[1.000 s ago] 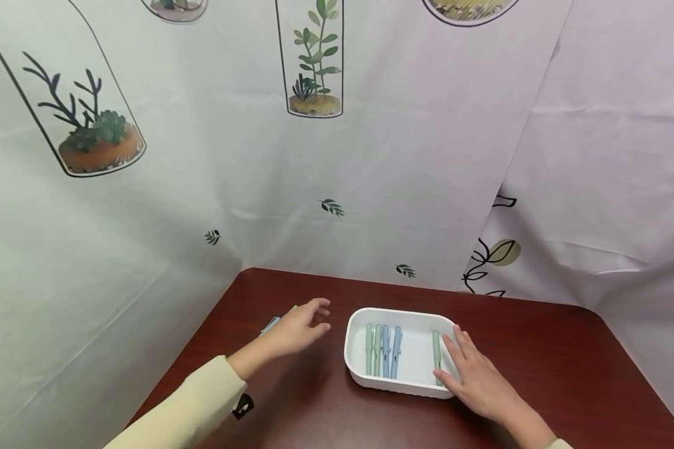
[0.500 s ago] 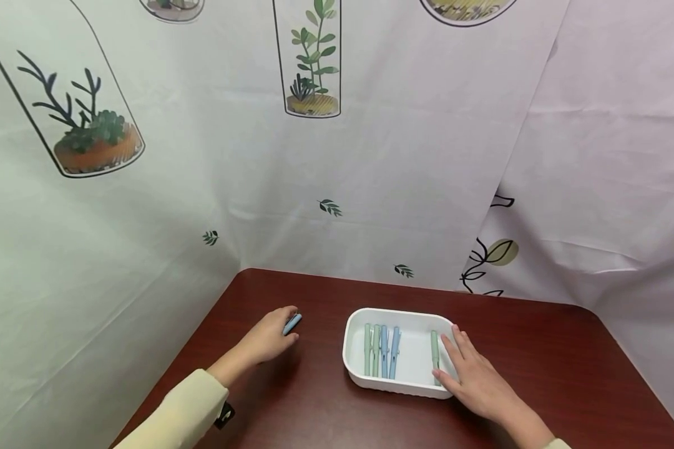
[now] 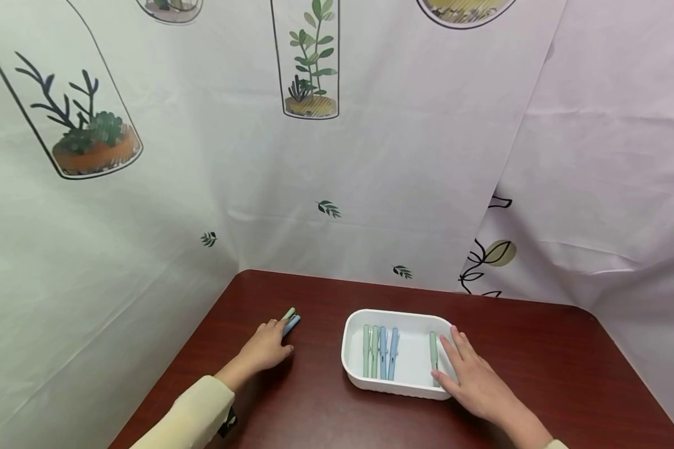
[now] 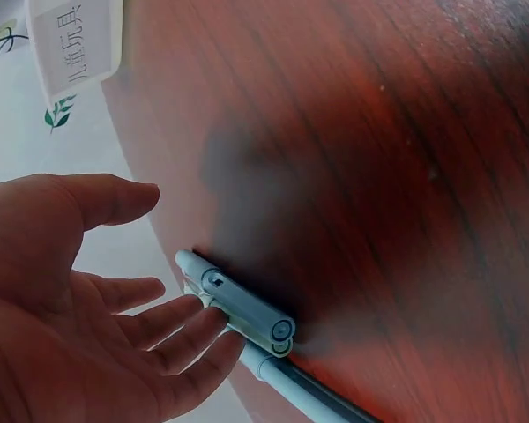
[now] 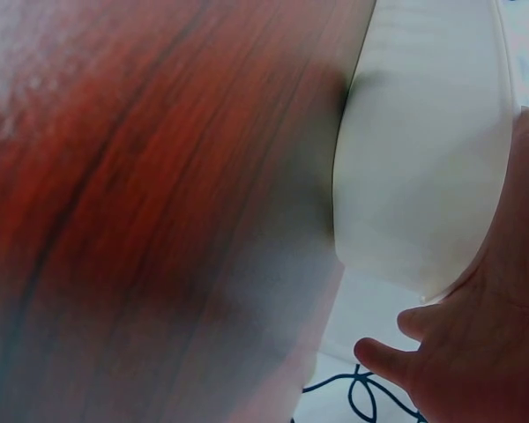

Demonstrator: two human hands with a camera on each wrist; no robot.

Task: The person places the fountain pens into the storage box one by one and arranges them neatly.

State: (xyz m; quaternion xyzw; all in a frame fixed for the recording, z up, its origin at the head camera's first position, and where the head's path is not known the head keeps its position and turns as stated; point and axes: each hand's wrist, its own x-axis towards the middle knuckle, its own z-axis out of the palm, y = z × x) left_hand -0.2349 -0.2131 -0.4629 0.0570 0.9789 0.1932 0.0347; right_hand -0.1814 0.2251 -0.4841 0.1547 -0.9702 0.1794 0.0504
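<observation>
My left hand (image 3: 263,348) is at the left of the table, its fingers reaching over a few capped pens. A green pen (image 3: 289,313) and a blue pen (image 3: 293,323) stick out past the fingertips. The left wrist view has my loosely extended fingers right at the blue pen (image 4: 238,295), thumb held apart; another pen (image 4: 295,392) lies below. My right hand (image 3: 474,380) rests at the right end of a white tray (image 3: 393,390), fingers straight along its rim. Inside that tray are two green pens (image 3: 371,352), two blue pens (image 3: 388,354) and one green pen (image 3: 434,350) near my right hand.
The dark red-brown table (image 3: 326,418) has rounded back corners. White cloth (image 3: 371,156) printed with plants hangs behind it and along both sides. Printed characters show on the tray's label (image 4: 70,40) in the left wrist view.
My left hand has moved left and back from beside the tray onto the loose pens, and the green and blue pen ends now show beyond its fingers. My right hand stays at the tray.
</observation>
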